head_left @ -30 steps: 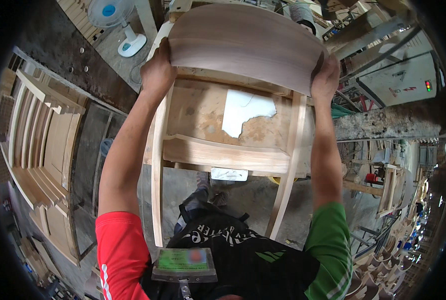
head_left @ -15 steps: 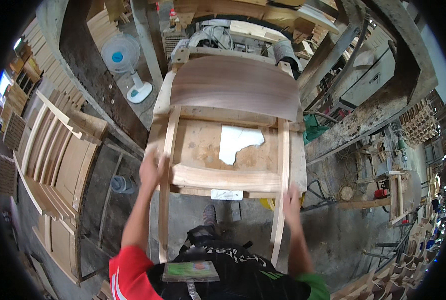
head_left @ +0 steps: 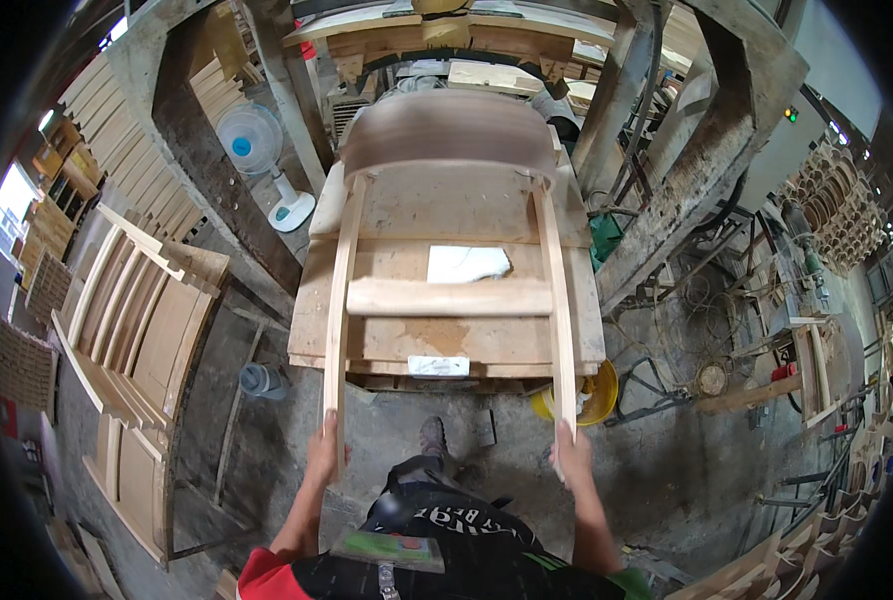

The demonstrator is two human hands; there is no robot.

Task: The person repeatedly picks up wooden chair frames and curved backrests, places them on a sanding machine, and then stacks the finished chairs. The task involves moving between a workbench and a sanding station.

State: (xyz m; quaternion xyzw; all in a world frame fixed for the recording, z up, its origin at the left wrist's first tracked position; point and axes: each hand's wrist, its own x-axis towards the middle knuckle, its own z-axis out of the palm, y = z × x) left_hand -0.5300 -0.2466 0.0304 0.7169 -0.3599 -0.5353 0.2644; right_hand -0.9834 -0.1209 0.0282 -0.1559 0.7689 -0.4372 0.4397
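Both hands hold a wooden chair back frame (head_left: 449, 297), made of two long legs, a crossrail and a curved backrest panel (head_left: 447, 135) at its far end. My left hand (head_left: 324, 452) is closed round the near end of the left leg (head_left: 339, 330). Round the near end of the right leg (head_left: 559, 330) my right hand (head_left: 573, 455) is closed too. The frame slants over a wooden worktable (head_left: 407, 345), its panel smeared by motion. A torn white sheet (head_left: 465, 263) lies on the tabletop beyond the crossrail.
Heavy metal posts (head_left: 207, 150) flank the table. A white fan (head_left: 252, 140) stands at the left, near a rack of curved wooden parts (head_left: 127, 310) and a grey bucket (head_left: 262, 380). A yellow basin (head_left: 597, 392) sits under the table's right side. Hoses and metal stands (head_left: 657, 390) lie at right.
My hands have slid from the middle of the legs to their near ends and closed there. The frame has lifted off the table, its crossrail now farther away from me.
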